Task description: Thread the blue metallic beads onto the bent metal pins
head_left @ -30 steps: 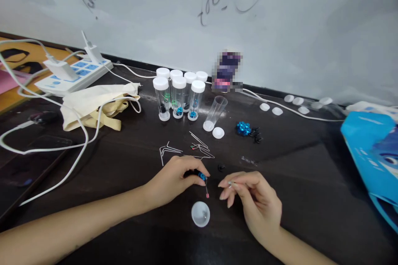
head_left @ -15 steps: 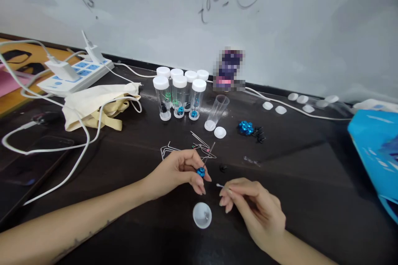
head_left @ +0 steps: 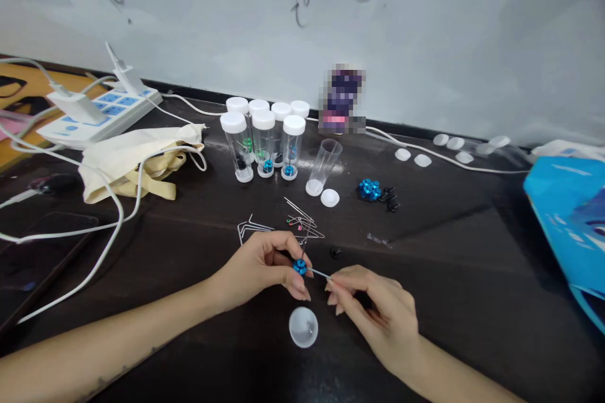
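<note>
**Blue bead and pin, pinched right over the little cup**

Head camera, looking down at a dark table (head_left: 472, 277). The left hand (head_left: 262, 267) is clenched at the fingertips on a small blue bead (head_left: 299, 266), thumb and forefinger squeezing it. The bead sticks out at the very tip of that pinch, on the side facing the other hand and lifted off the table. The right hand (head_left: 373, 315) is closed on a thin pin (head_left: 320, 273), held by its near end between thumb and fingertips. The pin runs across the small gap between the hands and its far end meets the bead. Can't tell if it's actually through the hole or just touching.

Just below the bead, nearer the camera and between the two hands, a little white cup (head_left: 303, 327) sits on the table with something tiny and metallic in it.

Further back there's a tangle of bent wire pins (head_left: 302, 227) just beyond the left hand, then a cluster of capped vials (head_left: 263, 141) standing upright. Beside them is an open vial (head_left: 324, 167), tilted, with a loose white lid (head_left: 329, 198) next to it. A pile of blue beads (head_left: 369, 189) lies to the right of those. Off to the left, a cream cloth bag (head_left: 137, 157) and a power strip (head_left: 99, 116)
</note>
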Action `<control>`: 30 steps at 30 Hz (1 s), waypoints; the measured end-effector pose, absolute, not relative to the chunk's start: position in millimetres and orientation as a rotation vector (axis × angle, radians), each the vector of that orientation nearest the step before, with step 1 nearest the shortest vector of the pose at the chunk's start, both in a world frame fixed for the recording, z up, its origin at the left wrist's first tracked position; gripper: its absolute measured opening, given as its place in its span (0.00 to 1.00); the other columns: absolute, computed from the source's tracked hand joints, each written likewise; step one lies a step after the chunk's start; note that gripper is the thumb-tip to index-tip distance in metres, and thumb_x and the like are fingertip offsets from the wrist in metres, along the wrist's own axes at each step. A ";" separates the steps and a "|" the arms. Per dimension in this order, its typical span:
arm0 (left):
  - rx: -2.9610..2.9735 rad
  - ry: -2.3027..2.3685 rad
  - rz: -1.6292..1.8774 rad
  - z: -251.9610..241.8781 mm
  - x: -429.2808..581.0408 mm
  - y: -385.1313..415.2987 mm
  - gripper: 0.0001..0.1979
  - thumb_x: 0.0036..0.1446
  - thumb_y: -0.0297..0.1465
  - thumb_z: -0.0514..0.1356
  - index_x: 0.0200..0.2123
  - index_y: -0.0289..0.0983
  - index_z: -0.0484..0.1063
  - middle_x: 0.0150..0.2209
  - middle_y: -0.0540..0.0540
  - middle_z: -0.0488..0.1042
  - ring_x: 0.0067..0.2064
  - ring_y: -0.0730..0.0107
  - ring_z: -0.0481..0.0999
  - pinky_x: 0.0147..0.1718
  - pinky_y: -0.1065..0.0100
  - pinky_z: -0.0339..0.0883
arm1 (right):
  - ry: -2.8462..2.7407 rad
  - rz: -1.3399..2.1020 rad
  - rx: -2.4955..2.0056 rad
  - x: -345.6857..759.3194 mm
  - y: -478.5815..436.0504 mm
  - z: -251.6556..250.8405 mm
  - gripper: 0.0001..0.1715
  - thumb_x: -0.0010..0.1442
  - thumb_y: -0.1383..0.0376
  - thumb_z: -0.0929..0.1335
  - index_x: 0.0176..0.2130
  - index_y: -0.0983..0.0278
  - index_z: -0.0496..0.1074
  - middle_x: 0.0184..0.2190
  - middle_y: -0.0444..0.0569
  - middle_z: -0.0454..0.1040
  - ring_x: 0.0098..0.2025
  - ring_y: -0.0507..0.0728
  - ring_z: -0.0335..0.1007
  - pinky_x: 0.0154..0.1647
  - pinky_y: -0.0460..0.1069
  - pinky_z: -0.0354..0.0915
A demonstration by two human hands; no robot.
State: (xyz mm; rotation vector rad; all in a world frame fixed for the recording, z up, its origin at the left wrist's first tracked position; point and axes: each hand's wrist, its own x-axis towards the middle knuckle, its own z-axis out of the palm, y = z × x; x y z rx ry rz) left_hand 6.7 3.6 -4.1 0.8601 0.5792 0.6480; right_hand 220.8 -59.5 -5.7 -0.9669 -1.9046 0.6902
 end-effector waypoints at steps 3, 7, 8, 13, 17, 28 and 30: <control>0.851 0.580 0.645 -4.8 7.2 3.0 0.10 0.44 0.18 0.68 0.30 0.31 0.72 0.31 0.49 0.78 0.29 0.66 0.82 0.28 0.72 0.78 | -1.928 0.702 -0.964 221.2 -59.1 -6.9 0.11 0.62 0.77 0.66 0.43 0.65 0.70 0.28 0.45 0.72 0.28 0.51 0.70 0.28 0.47 0.67; 0.860 0.590 0.626 -4.8 6.6 2.6 0.10 0.44 0.18 0.68 0.30 0.31 0.72 0.31 0.48 0.79 0.29 0.65 0.82 0.28 0.72 0.78 | -1.938 0.714 -0.973 221.6 -59.0 -7.6 0.12 0.62 0.77 0.66 0.44 0.64 0.70 0.28 0.45 0.72 0.28 0.51 0.70 0.27 0.46 0.67; 0.860 0.590 0.621 -4.6 6.3 2.7 0.10 0.45 0.18 0.68 0.30 0.31 0.72 0.31 0.48 0.79 0.29 0.65 0.82 0.28 0.72 0.78 | -1.936 0.715 -0.974 221.6 -59.1 -7.5 0.12 0.62 0.77 0.66 0.44 0.64 0.70 0.28 0.45 0.72 0.28 0.51 0.70 0.27 0.46 0.67; 0.851 0.577 0.605 -4.4 5.5 4.0 0.07 0.48 0.18 0.66 0.32 0.30 0.73 0.32 0.45 0.80 0.29 0.66 0.82 0.29 0.72 0.78 | -1.921 0.712 -0.979 221.1 -59.3 -6.6 0.12 0.62 0.77 0.66 0.44 0.64 0.70 0.28 0.45 0.72 0.28 0.51 0.70 0.28 0.47 0.67; 0.845 0.576 0.599 -5.0 6.2 4.0 0.08 0.48 0.18 0.66 0.33 0.30 0.73 0.32 0.45 0.80 0.29 0.65 0.82 0.29 0.71 0.78 | -1.934 0.717 -0.982 221.3 -59.4 -6.9 0.12 0.62 0.76 0.66 0.44 0.64 0.70 0.28 0.45 0.72 0.28 0.51 0.70 0.28 0.46 0.67; 0.831 0.601 0.584 -3.2 6.5 3.3 0.10 0.45 0.19 0.68 0.31 0.31 0.72 0.31 0.47 0.80 0.29 0.66 0.82 0.29 0.71 0.78 | -1.951 0.707 -0.994 220.9 -59.3 -7.2 0.11 0.63 0.75 0.65 0.44 0.63 0.70 0.28 0.45 0.72 0.27 0.52 0.70 0.27 0.46 0.68; 0.833 0.609 0.582 -2.8 6.7 3.2 0.10 0.45 0.19 0.69 0.31 0.31 0.72 0.30 0.47 0.80 0.29 0.66 0.82 0.29 0.71 0.78 | -1.955 0.702 -0.988 221.0 -59.4 -6.7 0.11 0.63 0.75 0.65 0.44 0.63 0.70 0.27 0.45 0.72 0.27 0.52 0.70 0.27 0.47 0.68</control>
